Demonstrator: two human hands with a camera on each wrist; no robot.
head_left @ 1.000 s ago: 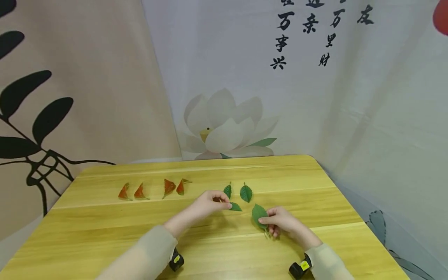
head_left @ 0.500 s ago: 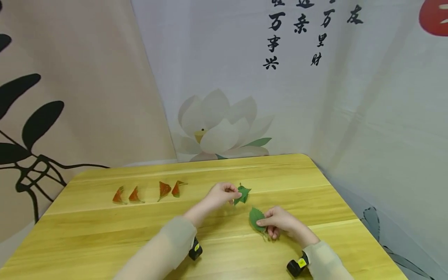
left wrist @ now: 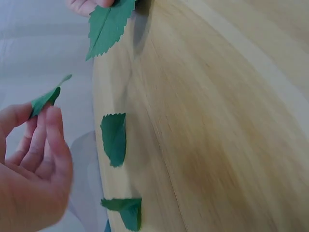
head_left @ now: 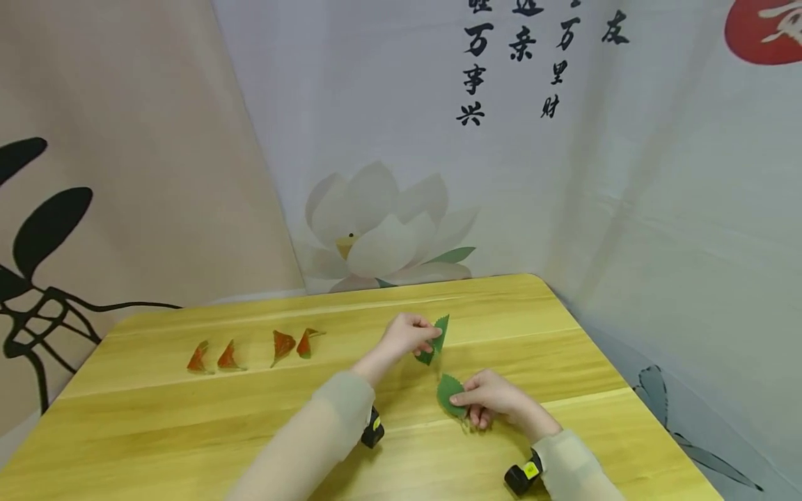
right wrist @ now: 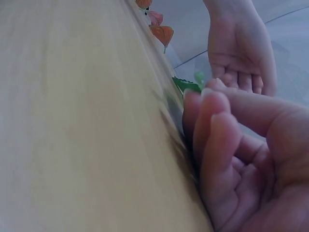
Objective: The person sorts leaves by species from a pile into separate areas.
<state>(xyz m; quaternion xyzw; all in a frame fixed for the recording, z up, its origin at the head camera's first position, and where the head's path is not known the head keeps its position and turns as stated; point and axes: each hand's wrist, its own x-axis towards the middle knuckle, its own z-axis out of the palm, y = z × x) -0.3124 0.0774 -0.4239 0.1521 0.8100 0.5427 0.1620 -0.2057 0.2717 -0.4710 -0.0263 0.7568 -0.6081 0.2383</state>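
Observation:
My left hand (head_left: 409, 335) pinches a green leaf (head_left: 442, 331) with toothed edges, held up above the far part of the wooden table. In the left wrist view this held leaf (left wrist: 44, 102) looks folded between thumb and fingers. Two more leaves lie on the table close by, an upper leaf (left wrist: 114, 139) and a lower leaf (left wrist: 126, 211); the head view shows only part of one leaf (head_left: 425, 358) below the left hand. Nearer the front, my right hand (head_left: 495, 398) pinches a larger leaf (head_left: 448, 394), with thin stems showing beneath it.
Several orange-red, petal-like pieces (head_left: 283, 344) lie in a row on the far left of the table (head_left: 188, 431). Beyond the table's back edge hangs a printed cloth (head_left: 388, 139) with a lotus and black characters.
My left hand has moved right and away, carrying its leaf over the leaves lying on the table, and the leaf now points upward. The right hand keeps its leaf. The head view has turned right.

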